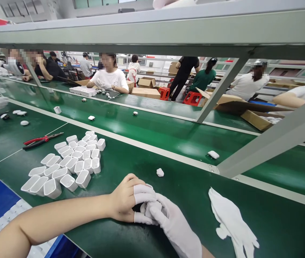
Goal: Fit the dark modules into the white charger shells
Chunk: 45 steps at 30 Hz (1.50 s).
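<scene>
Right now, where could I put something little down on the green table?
There's bare green table between the white cups and the small white lump, and another patch between the gloved right hand and the flat white glove. It's crowded on the left, where the cups bunch together near the pliers.

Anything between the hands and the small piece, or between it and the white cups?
No obstacle: left hand and right hand hold the small piece. Toward the white cups, only the left hand visibly intervenes.
</scene>
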Motion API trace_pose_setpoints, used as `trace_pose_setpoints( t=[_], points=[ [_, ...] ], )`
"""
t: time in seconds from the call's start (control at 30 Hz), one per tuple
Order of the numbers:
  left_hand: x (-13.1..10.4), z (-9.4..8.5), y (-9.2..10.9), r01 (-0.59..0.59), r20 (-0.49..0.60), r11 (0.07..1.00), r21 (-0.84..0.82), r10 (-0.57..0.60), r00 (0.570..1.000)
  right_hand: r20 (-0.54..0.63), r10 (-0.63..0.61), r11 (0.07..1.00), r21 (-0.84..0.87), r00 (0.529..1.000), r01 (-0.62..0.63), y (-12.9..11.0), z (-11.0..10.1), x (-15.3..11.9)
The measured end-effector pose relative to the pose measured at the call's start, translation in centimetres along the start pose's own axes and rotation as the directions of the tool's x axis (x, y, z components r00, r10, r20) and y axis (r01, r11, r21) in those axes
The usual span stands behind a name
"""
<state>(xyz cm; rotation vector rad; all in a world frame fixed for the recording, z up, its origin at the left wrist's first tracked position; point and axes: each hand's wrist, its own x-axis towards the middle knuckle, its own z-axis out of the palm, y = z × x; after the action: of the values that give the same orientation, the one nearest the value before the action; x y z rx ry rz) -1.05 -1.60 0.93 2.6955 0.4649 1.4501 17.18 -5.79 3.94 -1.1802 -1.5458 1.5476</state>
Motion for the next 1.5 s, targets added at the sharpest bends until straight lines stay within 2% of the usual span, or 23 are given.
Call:
trace_pose_setpoints(
  t=[0.13, 0.2, 0.27, 0.33, 0.4, 0.47, 0.57, 0.63, 0.7, 0.77, 0.83, 0.97, 1.03, 1.13, 1.23, 1.3, 1.4, 1.5],
  points=[
    [0.0, 0.0, -0.1, 0.017, -0.012, 1.000, -0.004, -0.017, 1.000, 0.212, -0.055, 0.998, -0.015, 0.976, 0.060, -1.2, -1.5, 0.3],
    [0.0, 0.0, 0.0, 0.029, -0.010, 1.000, 0.001, -0.029, 1.000, 0.270, -0.088, 0.996, 0.006, 0.959, 0.089, -1.4, -1.9, 0.5],
    [0.0, 0.1, 0.1, 0.037, -0.020, 0.999, 0.004, -0.037, 0.999, 0.218, -0.094, 0.996, 0.014, 0.971, 0.094, -1.1, -1.5, 0.5],
    [0.1, 0.1, 0.3, 0.041, -0.038, 0.999, 0.001, -0.040, 0.998, 0.103, -0.055, 0.998, 0.021, 0.993, 0.053, -0.6, -0.7, 0.3],
    [0.2, 0.1, 0.4, 0.048, -0.047, 0.999, -0.009, -0.049, 0.998, 0.043, -0.006, 0.999, 0.042, 0.999, 0.005, -0.2, 0.0, 0.1],
    [0.3, 0.0, 0.5, 0.069, -0.049, 0.997, -0.034, -0.070, 0.996, 0.075, -0.017, 0.999, 0.045, 0.997, 0.014, -0.3, 0.0, 0.0],
    [0.3, -0.2, 0.5, 0.122, -0.050, 0.989, -0.087, -0.126, 0.991, 0.192, -0.109, 0.993, 0.060, 0.975, 0.100, -0.9, -0.6, 0.1],
    [0.3, -0.3, 0.6, 0.154, -0.044, 0.982, -0.110, -0.160, 0.986, 0.223, -0.153, 0.987, 0.093, 0.963, 0.135, -1.2, -0.7, 0.2],
    [0.2, -0.2, 0.6, 0.158, -0.051, 0.981, -0.111, -0.165, 0.985, 0.173, -0.111, 0.993, 0.068, 0.979, 0.100, -1.3, -0.3, 0.3],
    [0.1, -0.2, 0.6, 0.144, -0.063, 0.985, -0.099, -0.151, 0.987, 0.082, -0.015, 1.000, -0.003, 0.997, 0.015, -1.1, 0.1, 0.3],
    [0.1, -0.1, 0.5, 0.127, -0.069, 0.988, -0.090, -0.134, 0.989, 0.051, 0.030, 0.999, -0.034, 0.998, -0.028, -0.8, 0.2, 0.3],
    [0.0, 0.0, 0.4, 0.102, -0.074, 0.990, -0.094, -0.109, 0.991, 0.226, -0.087, 0.995, 0.058, 0.970, 0.076, -0.5, -0.9, 0.4],
    [0.0, 0.0, 0.4, 0.109, -0.076, 0.989, -0.099, -0.117, 0.990, 0.268, -0.116, 0.992, 0.086, 0.957, 0.096, -0.6, -1.4, 0.4],
    [-0.1, 0.1, 0.5, 0.136, -0.078, 0.986, -0.094, -0.143, 0.987, 0.207, -0.090, 0.994, 0.078, 0.974, 0.075, -0.4, -0.9, 0.3],
    [-0.1, 0.1, 0.6, 0.126, -0.082, 0.988, -0.089, -0.134, 0.988, 0.062, 0.028, 0.999, 0.027, 0.998, -0.030, -0.1, 0.2, 0.0],
    [0.0, 0.0, 0.6, 0.117, -0.076, 0.988, -0.097, -0.124, 0.989, 0.037, 0.081, 0.996, 0.034, 0.996, -0.082, -0.1, 0.4, -0.1],
    [-0.1, 0.0, 0.5, 0.131, -0.064, 0.985, -0.114, -0.139, 0.988, 0.185, 0.039, 0.999, 0.028, 0.982, -0.045, -0.6, -0.6, 0.1],
    [-0.3, 0.1, 0.4, 0.145, -0.064, 0.981, -0.132, -0.155, 0.986, 0.344, 0.004, 0.999, -0.031, 0.939, 0.007, -1.2, -2.2, 0.5]
  ],
)
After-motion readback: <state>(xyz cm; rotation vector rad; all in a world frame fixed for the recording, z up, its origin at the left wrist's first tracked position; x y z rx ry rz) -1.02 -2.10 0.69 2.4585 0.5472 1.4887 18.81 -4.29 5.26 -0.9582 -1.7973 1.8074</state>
